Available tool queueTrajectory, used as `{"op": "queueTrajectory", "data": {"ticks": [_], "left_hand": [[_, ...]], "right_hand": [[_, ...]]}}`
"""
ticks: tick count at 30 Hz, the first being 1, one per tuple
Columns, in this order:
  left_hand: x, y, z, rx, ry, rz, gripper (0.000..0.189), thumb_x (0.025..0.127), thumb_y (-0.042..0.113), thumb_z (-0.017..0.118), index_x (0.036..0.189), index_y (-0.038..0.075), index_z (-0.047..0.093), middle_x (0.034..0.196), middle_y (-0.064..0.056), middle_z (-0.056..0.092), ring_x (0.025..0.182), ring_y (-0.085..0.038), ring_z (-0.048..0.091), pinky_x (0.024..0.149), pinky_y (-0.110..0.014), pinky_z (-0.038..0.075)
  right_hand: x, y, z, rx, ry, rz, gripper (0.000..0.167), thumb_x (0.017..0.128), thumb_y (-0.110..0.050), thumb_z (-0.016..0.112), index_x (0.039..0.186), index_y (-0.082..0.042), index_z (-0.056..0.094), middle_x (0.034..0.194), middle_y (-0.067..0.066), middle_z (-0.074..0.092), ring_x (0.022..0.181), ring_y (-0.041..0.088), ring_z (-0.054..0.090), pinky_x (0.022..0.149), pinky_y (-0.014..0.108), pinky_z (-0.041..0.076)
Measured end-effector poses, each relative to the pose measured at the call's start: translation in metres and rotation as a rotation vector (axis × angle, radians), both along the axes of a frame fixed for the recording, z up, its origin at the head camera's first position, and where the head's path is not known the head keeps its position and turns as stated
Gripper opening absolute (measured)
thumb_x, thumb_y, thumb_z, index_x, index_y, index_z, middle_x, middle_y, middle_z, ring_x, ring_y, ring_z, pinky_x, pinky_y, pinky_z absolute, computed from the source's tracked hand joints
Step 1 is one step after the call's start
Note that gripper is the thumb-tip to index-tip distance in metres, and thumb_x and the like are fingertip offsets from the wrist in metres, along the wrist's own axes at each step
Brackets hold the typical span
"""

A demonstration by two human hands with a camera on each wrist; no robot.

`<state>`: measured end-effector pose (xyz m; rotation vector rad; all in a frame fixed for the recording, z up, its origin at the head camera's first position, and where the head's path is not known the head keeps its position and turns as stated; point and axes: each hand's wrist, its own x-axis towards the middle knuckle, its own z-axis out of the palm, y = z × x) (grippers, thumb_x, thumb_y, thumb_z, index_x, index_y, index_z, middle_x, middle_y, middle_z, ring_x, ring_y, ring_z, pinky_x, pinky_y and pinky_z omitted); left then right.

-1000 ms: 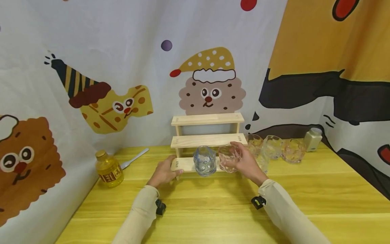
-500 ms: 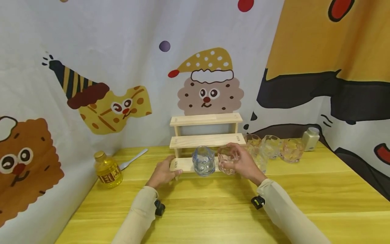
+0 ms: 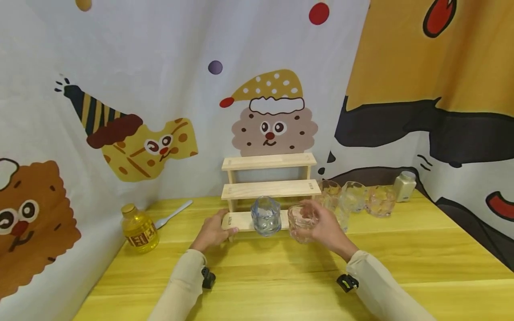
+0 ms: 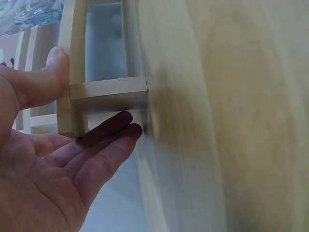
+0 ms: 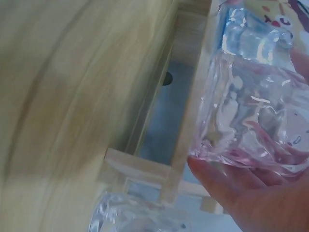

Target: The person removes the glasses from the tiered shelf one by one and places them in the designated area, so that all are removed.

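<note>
A pale wooden three-step stand (image 3: 271, 189) stands at the back of the table. My left hand (image 3: 212, 231) holds the left end of its bottom step, with the thumb (image 4: 46, 79) on the board and the fingers below. On that step sits a clear blue-tinted glass (image 3: 266, 216). My right hand (image 3: 328, 226) grips a pink-tinted glass (image 3: 299, 222) to the right of the blue one, at the step's front edge. In the right wrist view the pink glass (image 5: 251, 111) stands against the board; whether its base rests fully there is hidden.
Several clear and pinkish glasses (image 3: 353, 196) stand right of the stand, close to the right hand. Behind them is a white-capped jar (image 3: 404, 186). At left are an oil bottle (image 3: 139, 229) and a pale spoon (image 3: 173, 215). A patterned cloth (image 3: 180, 89) hangs behind.
My right hand has brought the pink glass down and slightly toward me relative to the blue glass. The left hand keeps its hold on the stand. The head view has tilted slightly.
</note>
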<state>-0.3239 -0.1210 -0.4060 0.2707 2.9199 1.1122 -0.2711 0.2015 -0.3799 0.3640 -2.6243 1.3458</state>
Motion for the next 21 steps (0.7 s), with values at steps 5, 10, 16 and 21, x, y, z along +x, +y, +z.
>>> {"op": "queueTrajectory", "data": {"ticks": [5, 10, 16, 21], "left_hand": [[0.0, -0.001, 0.0, -0.002, 0.005, -0.003, 0.068, 0.089, 0.023, 0.078, 0.146, 0.005, 0.048, 0.103, -0.017, 0.068, 0.076, -0.021, 0.057, 0.065, -0.031, 0.045], [-0.001, -0.002, -0.003, -0.013, 0.02, -0.001, 0.066, 0.088, 0.024, 0.079, 0.144, 0.004, 0.049, 0.103, -0.016, 0.069, 0.075, -0.02, 0.056, 0.064, -0.03, 0.044], [-0.001, -0.003, -0.004, -0.014, 0.025, 0.001, 0.067, 0.088, 0.023, 0.079, 0.145, 0.005, 0.049, 0.098, -0.014, 0.068, 0.074, -0.019, 0.055, 0.063, -0.029, 0.043], [-0.002, -0.004, -0.005, -0.013, 0.025, -0.007, 0.067, 0.088, 0.024, 0.079, 0.145, 0.004, 0.049, 0.096, -0.013, 0.068, 0.073, -0.019, 0.055, 0.062, -0.03, 0.043]], "right_hand": [[0.021, 0.013, 0.005, 0.015, -0.023, 0.02, 0.08, 0.074, -0.029, 0.09, 0.141, -0.011, 0.051, 0.124, 0.013, 0.067, 0.117, 0.033, 0.062, 0.097, 0.055, 0.05], [0.04, 0.032, 0.012, 0.033, -0.031, 0.043, 0.079, 0.075, -0.029, 0.089, 0.141, -0.009, 0.05, 0.125, 0.014, 0.068, 0.119, 0.035, 0.062, 0.096, 0.057, 0.051], [0.052, 0.063, 0.01, 0.092, -0.042, 0.018, 0.08, 0.075, -0.03, 0.09, 0.141, -0.008, 0.05, 0.126, 0.017, 0.067, 0.118, 0.039, 0.063, 0.091, 0.058, 0.052], [0.056, 0.095, 0.006, 0.155, -0.079, -0.062, 0.083, 0.073, -0.033, 0.09, 0.141, -0.005, 0.051, 0.126, 0.02, 0.067, 0.117, 0.039, 0.063, 0.088, 0.056, 0.053]]}}
